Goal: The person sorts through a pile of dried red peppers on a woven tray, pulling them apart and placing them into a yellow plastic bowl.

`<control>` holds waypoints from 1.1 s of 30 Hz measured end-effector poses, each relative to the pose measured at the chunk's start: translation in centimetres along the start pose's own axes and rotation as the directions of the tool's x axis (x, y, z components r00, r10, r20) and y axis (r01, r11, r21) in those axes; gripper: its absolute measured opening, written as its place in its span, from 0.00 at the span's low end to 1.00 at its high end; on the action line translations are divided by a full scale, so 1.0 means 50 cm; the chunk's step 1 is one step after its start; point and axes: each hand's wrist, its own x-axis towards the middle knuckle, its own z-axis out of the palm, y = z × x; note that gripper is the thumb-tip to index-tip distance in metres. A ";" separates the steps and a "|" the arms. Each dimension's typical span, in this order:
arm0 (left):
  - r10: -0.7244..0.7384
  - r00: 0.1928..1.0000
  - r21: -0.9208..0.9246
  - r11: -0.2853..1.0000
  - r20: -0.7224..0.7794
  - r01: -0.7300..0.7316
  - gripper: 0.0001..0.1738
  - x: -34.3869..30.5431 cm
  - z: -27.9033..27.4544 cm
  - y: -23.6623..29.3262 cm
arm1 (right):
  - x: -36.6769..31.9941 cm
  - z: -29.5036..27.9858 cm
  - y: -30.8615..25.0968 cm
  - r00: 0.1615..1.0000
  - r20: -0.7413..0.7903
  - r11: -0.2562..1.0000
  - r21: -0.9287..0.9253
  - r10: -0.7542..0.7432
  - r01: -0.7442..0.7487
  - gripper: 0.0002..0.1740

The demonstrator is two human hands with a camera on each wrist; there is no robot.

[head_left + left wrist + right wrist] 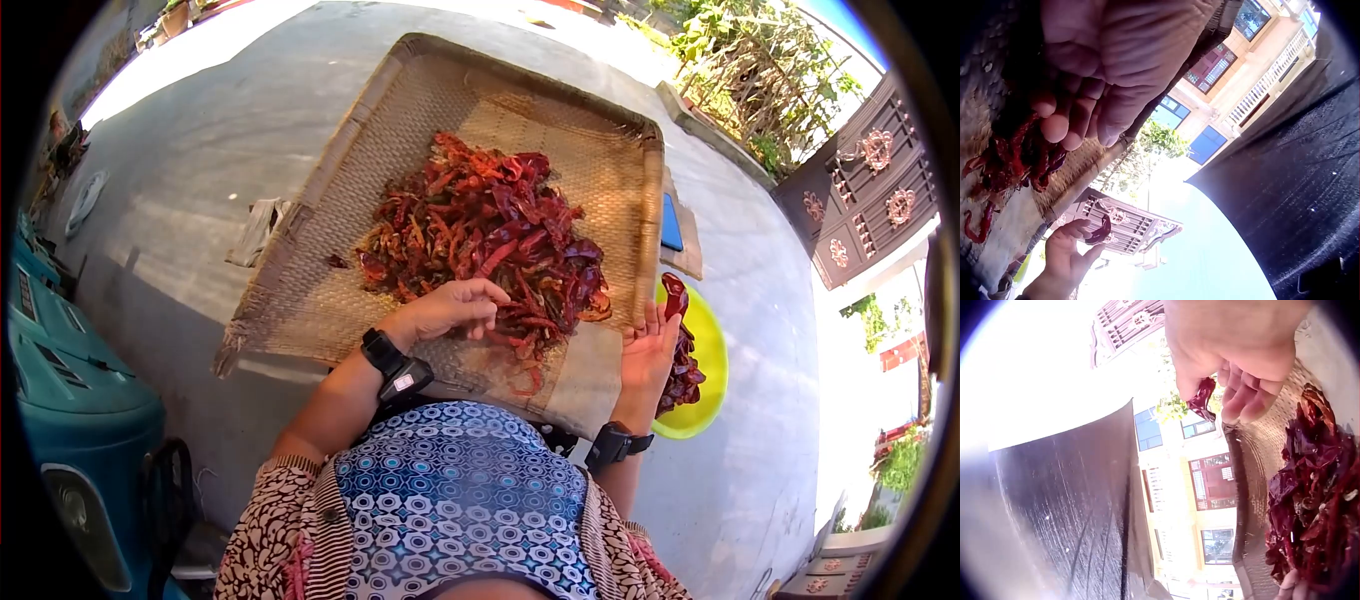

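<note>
My right hand (648,355) is clamped on one dark red dried pepper (675,292), pinched at the thumb, just past the tray's near right corner; beside and below that hand sits the yellow basin (713,350), with more dark peppers (682,378) in it; my left hand (455,310) is over the near side of the woven tray (320,220), its fingers bent in; I cannot tell whether they grip anything; the heap of dried peppers (480,220) lies just beyond those fingers.
</note>
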 end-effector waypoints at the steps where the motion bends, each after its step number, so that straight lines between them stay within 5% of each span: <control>1: 0.003 1.000 0.000 1.000 0.000 -0.003 0.20 -0.001 0.000 -0.001 | 0.002 -0.005 -0.005 0.999 0.041 0.999 -0.041 0.017 -0.015 0.15; 3: 0.014 1.000 -0.015 1.000 0.014 -0.014 0.19 -0.001 0.000 -0.002 | 0.001 -0.003 0.013 0.998 0.047 0.817 -0.577 0.045 -0.010 0.17; 5: 0.019 1.000 -0.025 1.000 0.022 -0.018 0.19 0.002 -0.001 -0.002 | 0.003 0.008 0.047 0.990 0.029 0.440 -0.897 0.140 -0.035 0.20; 8: 0.018 0.999 -0.029 0.999 0.029 -0.017 0.18 0.004 -0.008 -0.007 | -0.010 0.018 0.110 0.962 0.272 -0.168 -0.949 -0.008 0.267 0.21; 9: 0.021 0.999 -0.031 0.999 0.032 -0.020 0.18 0.004 -0.007 -0.008 | -0.010 0.021 0.123 0.960 0.278 -0.241 -0.934 -0.026 0.264 0.20; 12: 0.021 0.999 -0.043 0.999 0.038 -0.019 0.18 0.005 -0.009 -0.010 | 0.002 0.007 0.139 0.959 0.281 -0.272 -0.927 -0.046 0.259 0.18; 15: 0.020 0.999 -0.052 0.998 0.036 -0.018 0.19 0.003 -0.007 -0.007 | -0.011 0.006 0.124 0.952 0.276 -0.145 -0.955 -0.129 0.258 0.16; 18: 0.027 0.999 -0.058 0.998 0.036 -0.024 0.19 0.002 -0.006 -0.008 | -0.005 -0.041 0.134 0.940 0.331 0.169 -0.925 -0.085 0.341 0.13; 21: 0.062 0.998 -0.056 0.997 0.033 -0.060 0.19 0.004 -0.006 -0.008 | -0.079 0.046 0.122 0.953 0.251 0.495 -0.858 0.172 0.137 0.11; 25: 0.073 0.997 -0.049 0.996 0.002 -0.072 0.17 0.000 0.003 -0.001 | -0.097 0.081 0.142 0.832 0.388 0.540 -0.832 0.396 0.131 0.10; 33: -0.049 0.997 -0.081 0.995 0.051 0.054 0.12 0.005 -0.015 -0.019 | -0.087 0.084 0.159 0.798 0.399 0.492 -0.858 0.451 0.152 0.08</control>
